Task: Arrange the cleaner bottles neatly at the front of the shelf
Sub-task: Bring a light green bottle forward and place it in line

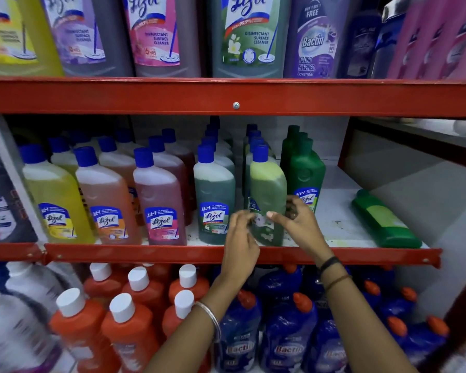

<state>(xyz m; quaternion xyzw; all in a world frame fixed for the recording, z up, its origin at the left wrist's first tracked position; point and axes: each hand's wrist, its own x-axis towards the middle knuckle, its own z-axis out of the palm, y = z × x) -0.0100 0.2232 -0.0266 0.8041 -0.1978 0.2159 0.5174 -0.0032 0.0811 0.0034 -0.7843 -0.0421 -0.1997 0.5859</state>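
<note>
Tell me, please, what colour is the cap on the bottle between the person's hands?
Blue; the cap tops the green bottle, clearest in the head view.

We've got both hands up at the middle shelf (242, 253): left hand (238, 239) and right hand (297, 223) flank a green Lizol bottle (267, 195), fingers spread, touching its label at most. It tilts slightly beside another green Lizol (214, 195). A dark green bottle (385, 220) lies flat well off to the right.
</note>
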